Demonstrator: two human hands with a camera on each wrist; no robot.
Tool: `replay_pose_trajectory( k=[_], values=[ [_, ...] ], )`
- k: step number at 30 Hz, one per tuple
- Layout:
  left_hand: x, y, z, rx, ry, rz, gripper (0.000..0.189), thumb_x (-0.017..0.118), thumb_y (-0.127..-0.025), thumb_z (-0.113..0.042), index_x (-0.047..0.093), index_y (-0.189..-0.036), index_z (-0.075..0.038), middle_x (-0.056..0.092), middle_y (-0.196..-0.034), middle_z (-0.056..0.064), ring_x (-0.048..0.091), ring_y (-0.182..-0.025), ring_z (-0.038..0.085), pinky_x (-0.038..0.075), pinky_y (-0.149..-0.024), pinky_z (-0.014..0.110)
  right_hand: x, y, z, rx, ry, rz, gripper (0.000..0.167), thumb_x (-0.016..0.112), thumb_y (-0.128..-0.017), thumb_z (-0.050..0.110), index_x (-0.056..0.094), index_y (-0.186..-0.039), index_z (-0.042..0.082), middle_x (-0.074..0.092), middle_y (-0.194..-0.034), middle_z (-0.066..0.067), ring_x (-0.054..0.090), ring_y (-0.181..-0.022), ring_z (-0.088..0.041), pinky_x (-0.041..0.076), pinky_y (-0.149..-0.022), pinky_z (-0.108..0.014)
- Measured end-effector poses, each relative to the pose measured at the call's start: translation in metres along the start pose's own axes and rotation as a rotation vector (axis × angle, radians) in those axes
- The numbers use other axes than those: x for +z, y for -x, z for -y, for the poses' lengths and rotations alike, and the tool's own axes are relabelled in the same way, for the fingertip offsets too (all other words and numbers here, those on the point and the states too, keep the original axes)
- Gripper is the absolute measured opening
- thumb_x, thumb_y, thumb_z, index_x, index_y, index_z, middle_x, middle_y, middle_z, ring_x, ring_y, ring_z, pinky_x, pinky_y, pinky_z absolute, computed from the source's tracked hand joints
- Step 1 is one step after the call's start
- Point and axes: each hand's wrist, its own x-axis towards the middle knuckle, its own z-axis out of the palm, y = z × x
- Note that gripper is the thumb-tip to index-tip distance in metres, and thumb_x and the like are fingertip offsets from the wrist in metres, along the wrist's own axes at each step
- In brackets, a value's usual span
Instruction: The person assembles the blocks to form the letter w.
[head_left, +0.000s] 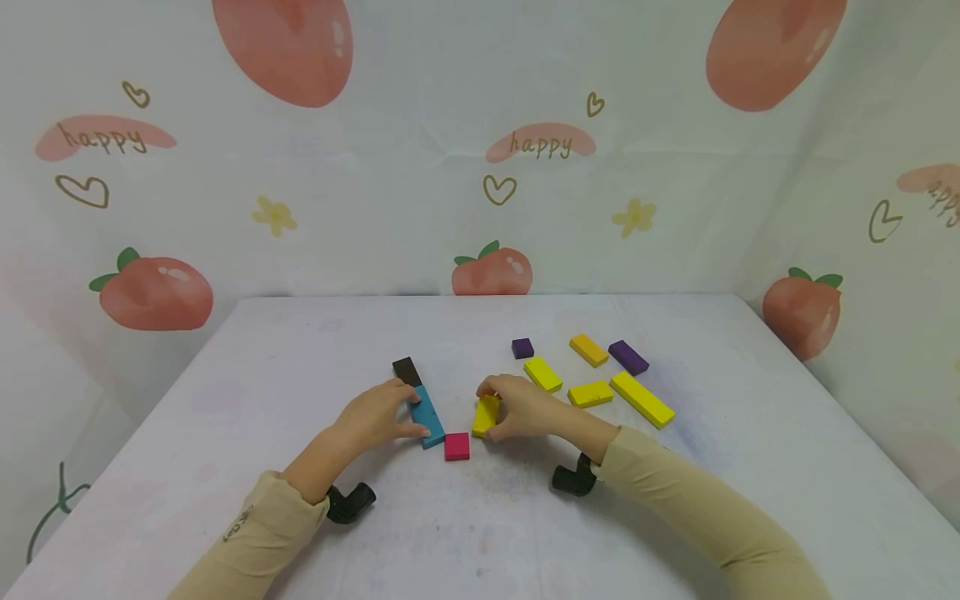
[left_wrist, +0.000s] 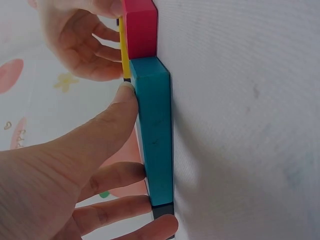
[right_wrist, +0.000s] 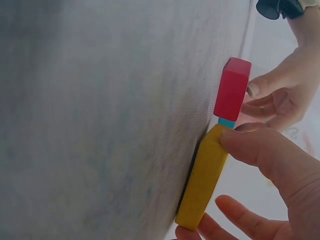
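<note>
Evidently, a flat, square, pinkish-red block (head_left: 457,447) lies nearest on the white counter (head_left: 480,533). From it, a long turquoise block (head_left: 429,419) runs off towards eleven o'clock; the left hand (head_left: 378,417) lies loosely spread, thumb and fingertips resting on that block without closing round it. At one o'clock, a yellow rectangular block (head_left: 486,417) sits just beside the red one, its ends pinched by the right hand's (head_left: 521,407) half-closed grip. Placing this yellow piece seems the step in hand; the next move probably calls for a slight nudge towards seven o'clock, then release. Beyond the turquoise block's far end lies a black block (head_left: 407,371); loose yellow blocks (head_left: 642,400) lie towards two o'clock.
</note>
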Motion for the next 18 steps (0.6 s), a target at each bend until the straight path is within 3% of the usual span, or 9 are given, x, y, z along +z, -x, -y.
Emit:
replay_pose_trajectory(
  k=[18],
  values=[
    [-0.0001, 0.0005, -0.0007, -0.012, 0.004, -0.004, 0.054, 0.076, -0.075, -0.039, 0.063, -0.113, -0.003, 0.058, -0.119, 0.017, 0.058, -0.108, 0.03, 0.05, -0.094, 0.046, -0.0001, -0.0036, 0.003, -0.02, 0.01, 0.016, 0.049, 0.076, -0.076, 0.017, 0.055, -0.119, 0.007, 0.06, -0.118, -0.009, 0.054, -0.101, -0.019, 0.05, -0.096, -0.035]
  ],
)
